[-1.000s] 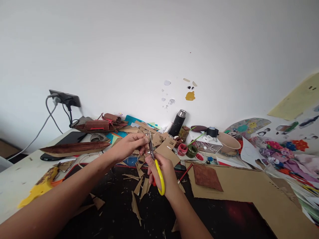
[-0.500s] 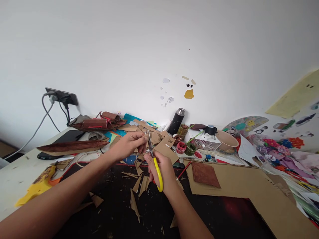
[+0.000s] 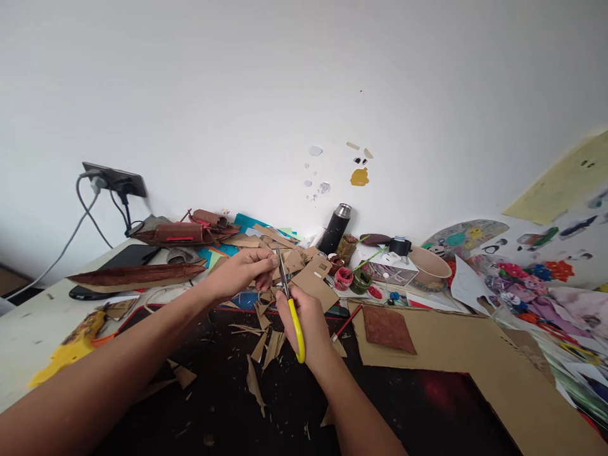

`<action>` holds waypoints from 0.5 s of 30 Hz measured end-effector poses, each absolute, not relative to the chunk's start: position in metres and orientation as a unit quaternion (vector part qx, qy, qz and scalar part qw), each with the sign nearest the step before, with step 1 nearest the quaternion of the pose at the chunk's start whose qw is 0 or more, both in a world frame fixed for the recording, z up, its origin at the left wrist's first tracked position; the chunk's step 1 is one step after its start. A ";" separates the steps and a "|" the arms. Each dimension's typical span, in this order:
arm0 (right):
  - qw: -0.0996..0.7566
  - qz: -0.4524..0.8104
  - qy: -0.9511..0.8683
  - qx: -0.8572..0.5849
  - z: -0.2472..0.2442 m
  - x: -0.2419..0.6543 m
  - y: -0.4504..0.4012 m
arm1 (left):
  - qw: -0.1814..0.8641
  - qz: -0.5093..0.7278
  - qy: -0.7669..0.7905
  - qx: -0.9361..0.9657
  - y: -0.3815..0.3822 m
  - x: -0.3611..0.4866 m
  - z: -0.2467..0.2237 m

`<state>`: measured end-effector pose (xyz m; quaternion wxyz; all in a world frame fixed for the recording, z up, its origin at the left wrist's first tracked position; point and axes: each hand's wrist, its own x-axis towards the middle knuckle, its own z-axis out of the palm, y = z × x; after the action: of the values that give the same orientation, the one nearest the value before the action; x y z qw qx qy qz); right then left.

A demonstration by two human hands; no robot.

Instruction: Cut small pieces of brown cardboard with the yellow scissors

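Head view: scissors (image 3: 293, 311) in the right hand (image 3: 311, 320), above a dark mat (image 3: 218, 392).
The right hand wraps their yellow handles (image 3: 299, 337); the blades (image 3: 284, 276) point away, beside the left hand (image 3: 247, 271), whose fingertips press together, perhaps on something too small to tell. Cardboard scraps (image 3: 274, 348) lie below.

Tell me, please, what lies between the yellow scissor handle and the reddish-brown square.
In the head view, the right hand around the scissors comes first, then a thin red stick, then the cardboard sheet under the square.
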<state>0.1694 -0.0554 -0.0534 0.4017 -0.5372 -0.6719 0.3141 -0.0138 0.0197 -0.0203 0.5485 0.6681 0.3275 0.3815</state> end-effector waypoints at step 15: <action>0.426 0.455 -0.603 -0.498 -0.066 0.169 -0.057 | 0.550 0.356 0.343 0.673 0.007 -0.013 -0.004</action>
<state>0.1685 -0.0566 -0.0658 0.4265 -0.4975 -0.6031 0.4548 -0.0128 0.0072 -0.0043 0.5497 0.6732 0.3431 0.3562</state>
